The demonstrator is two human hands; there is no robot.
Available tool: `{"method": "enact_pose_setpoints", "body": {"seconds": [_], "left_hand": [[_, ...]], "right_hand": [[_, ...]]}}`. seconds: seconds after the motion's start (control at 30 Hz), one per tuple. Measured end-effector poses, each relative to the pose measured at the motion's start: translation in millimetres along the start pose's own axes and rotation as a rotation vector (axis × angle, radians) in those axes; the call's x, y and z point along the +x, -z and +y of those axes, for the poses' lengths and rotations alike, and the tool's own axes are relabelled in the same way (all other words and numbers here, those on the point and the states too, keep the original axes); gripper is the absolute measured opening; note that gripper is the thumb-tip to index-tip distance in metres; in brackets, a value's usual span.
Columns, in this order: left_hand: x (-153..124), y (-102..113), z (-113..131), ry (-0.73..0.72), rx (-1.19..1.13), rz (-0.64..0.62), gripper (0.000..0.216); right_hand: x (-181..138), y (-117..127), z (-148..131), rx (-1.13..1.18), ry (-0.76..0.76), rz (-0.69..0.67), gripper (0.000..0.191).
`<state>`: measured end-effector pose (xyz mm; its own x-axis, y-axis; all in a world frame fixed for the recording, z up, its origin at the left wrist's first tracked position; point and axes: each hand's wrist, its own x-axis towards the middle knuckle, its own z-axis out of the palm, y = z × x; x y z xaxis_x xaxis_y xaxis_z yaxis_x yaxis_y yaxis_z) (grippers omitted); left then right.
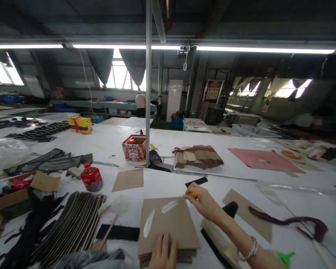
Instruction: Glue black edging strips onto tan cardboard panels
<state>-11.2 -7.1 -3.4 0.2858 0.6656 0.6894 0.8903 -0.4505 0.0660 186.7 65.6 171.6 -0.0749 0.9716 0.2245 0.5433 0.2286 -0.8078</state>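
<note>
A stack of square brown cardboard sheets (182, 220) lies in front of me, with two white streaks across its top sheet. My left hand (164, 254) rests on the stack's near edge, fingers stretched out and pressing lightly on the top sheet. At the far right corner of the stack, my right hand (201, 200) pinches a small yellow tool (194, 194) with a whitish tip. Its exact kind is too small to make out. The tip is at the sheet's corner. A black strip (196, 182) lies beyond this hand.
Left of the stack are another black strip (119, 232), a row of dark curved pieces (70, 220) and a red bottle (91, 177). A metal post (148, 93) rises beside a patterned box (133, 149). Tied cardboard pieces (198, 157) and a pink sheet (264, 158) lie farther back.
</note>
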Motion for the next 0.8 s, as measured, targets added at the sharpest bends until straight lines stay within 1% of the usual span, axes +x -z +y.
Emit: {"method": "enact_pose_setpoints", "body": {"seconds": [0.07, 0.1, 0.13, 0.17, 0.23, 0.27, 0.33, 0.43, 0.5, 0.57, 0.63, 0.73, 0.8], "left_hand": [[1, -1, -3, 0.001, -0.013, -0.074, 0.026], [2, 0, -4, 0.0, -0.016, -0.114, 0.029], [3, 2, -4, -0.001, -0.015, -0.152, 0.032], [5, 5, -5, -0.002, -0.011, -0.186, 0.034], [12, 13, -5, 0.001, 0.003, -0.244, 0.036], [16, 19, -4, -0.002, 0.008, -0.273, 0.037], [25, 31, -3, -0.015, 0.007, -0.348, 0.035], [38, 49, -4, -0.046, -0.037, -0.47, 0.023], [44, 58, -5, -0.072, -0.071, -0.498, 0.02], [49, 66, -8, -0.102, -0.095, -0.484, 0.021], [56, 74, -11, -0.123, -0.117, -0.449, 0.023], [68, 92, -16, -0.107, -0.163, -0.352, 0.021], [76, 108, -20, -0.058, -0.184, -0.262, 0.022]], "right_hand": [[-21, -4, -15, -0.194, 0.173, -0.211, 0.012], [-33, -6, -21, -0.289, 0.229, -0.306, 0.014], [-45, -8, -27, -0.36, 0.254, -0.378, 0.016], [-56, -8, -32, -0.392, 0.246, -0.425, 0.017], [-76, -5, -41, -0.372, 0.2, -0.47, 0.016], [-85, 0, -45, -0.33, 0.171, -0.468, 0.015], [-100, 14, -52, -0.223, 0.11, -0.403, 0.013], [-122, 41, -52, -0.117, 0.025, -0.219, 0.018], [-139, 56, -44, -0.087, -0.031, -0.092, 0.024], [-156, 69, -33, -0.08, -0.084, 0.007, 0.028], [-173, 77, -23, -0.119, -0.115, 0.061, 0.029], [-194, 81, -13, -0.239, -0.115, 0.048, 0.031], [-204, 77, -12, -0.31, -0.132, 0.014, 0.03]]}}
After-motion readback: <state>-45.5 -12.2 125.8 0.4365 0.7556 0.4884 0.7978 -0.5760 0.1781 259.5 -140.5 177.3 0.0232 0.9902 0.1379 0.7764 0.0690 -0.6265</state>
